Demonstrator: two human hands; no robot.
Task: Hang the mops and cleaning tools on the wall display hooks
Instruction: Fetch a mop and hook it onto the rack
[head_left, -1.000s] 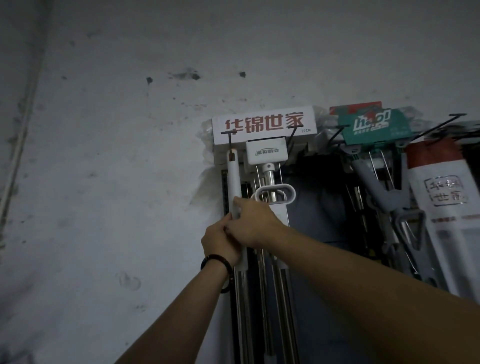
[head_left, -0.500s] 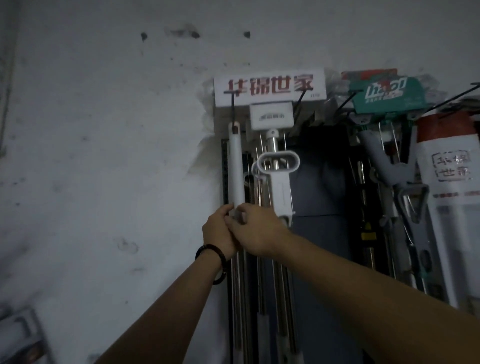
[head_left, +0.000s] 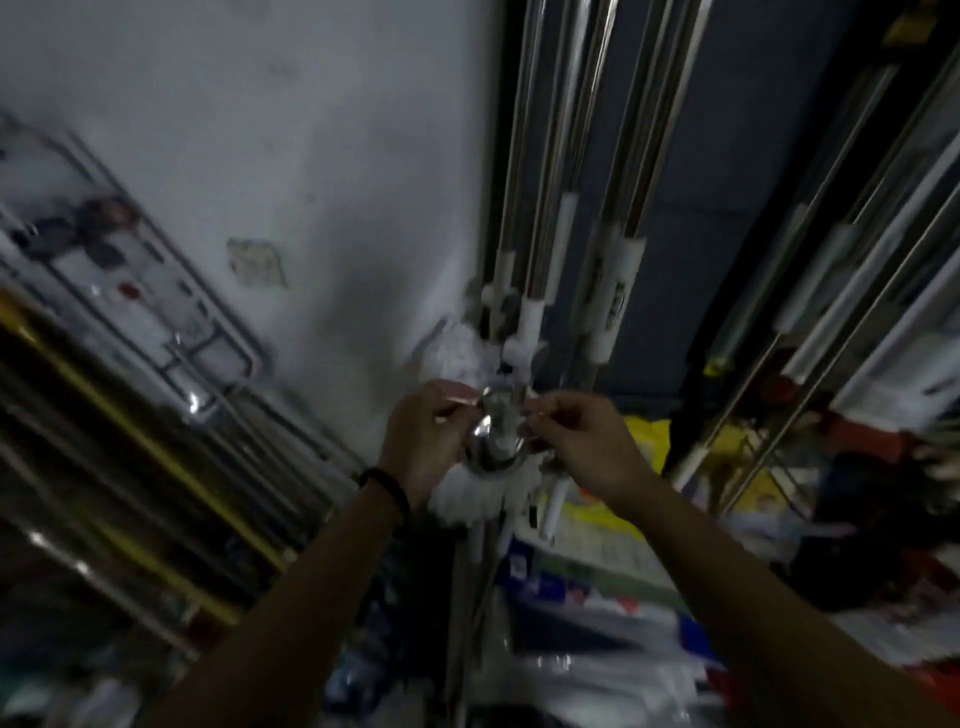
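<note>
Grip: left hand (head_left: 423, 441) curled round the left side of a round chrome mop head with a white fringe (head_left: 491, 447). Right hand (head_left: 576, 441) has bent fingers pinching at the right edge. Motion blur hides the exact fingertip contact.
Location: mop head sits low on the display, between the two hands. It is at the foot of a group of bright steel mop poles (head_left: 543, 182) that hang against a dark grey wall panel (head_left: 727, 182).
Fittings: white plastic collars (head_left: 618, 291) on the poles just above the mop head.
Left wrist: black wristband (head_left: 387, 486).
Surroundings: stained white wall (head_left: 260, 104) to the left. Blurred wire rack (head_left: 208, 343) at far left. Yellow packet (head_left: 647, 441) just behind the right hand. Packaged goods lie below, too blurred to identify.
</note>
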